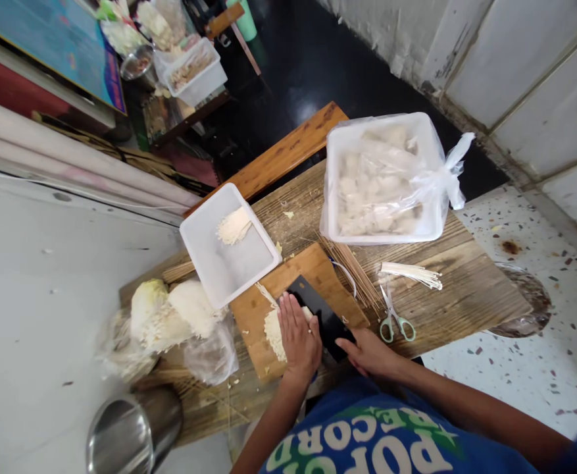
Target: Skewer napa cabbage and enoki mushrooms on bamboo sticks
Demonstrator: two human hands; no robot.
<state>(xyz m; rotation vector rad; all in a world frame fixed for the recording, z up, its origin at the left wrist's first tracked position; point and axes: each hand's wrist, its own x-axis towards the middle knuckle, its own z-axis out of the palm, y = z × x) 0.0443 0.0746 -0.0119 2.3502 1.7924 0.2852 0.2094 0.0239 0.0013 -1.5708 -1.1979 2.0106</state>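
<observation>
My left hand (298,334) lies over a bunch of enoki mushrooms (274,334) on the wooden cutting board (253,316), its fingers long and close together. Pale mushroom shows between the thumb and fingers. My right hand (370,352) is wrapped round the handle of a black cleaver (324,315), whose blade lies along the right side of my left hand. The cutting edge is hidden. Behind the board, a white plastic tub (214,270) holds one bundle of enoki.
Green-handled scissors (394,319), loose enoki (411,273) and thin skewers (354,273) lie right of the board. A bagged white tub (332,191) of pale food stands behind them. Bagged enoki (189,306) and a steel pot (135,428) are at left.
</observation>
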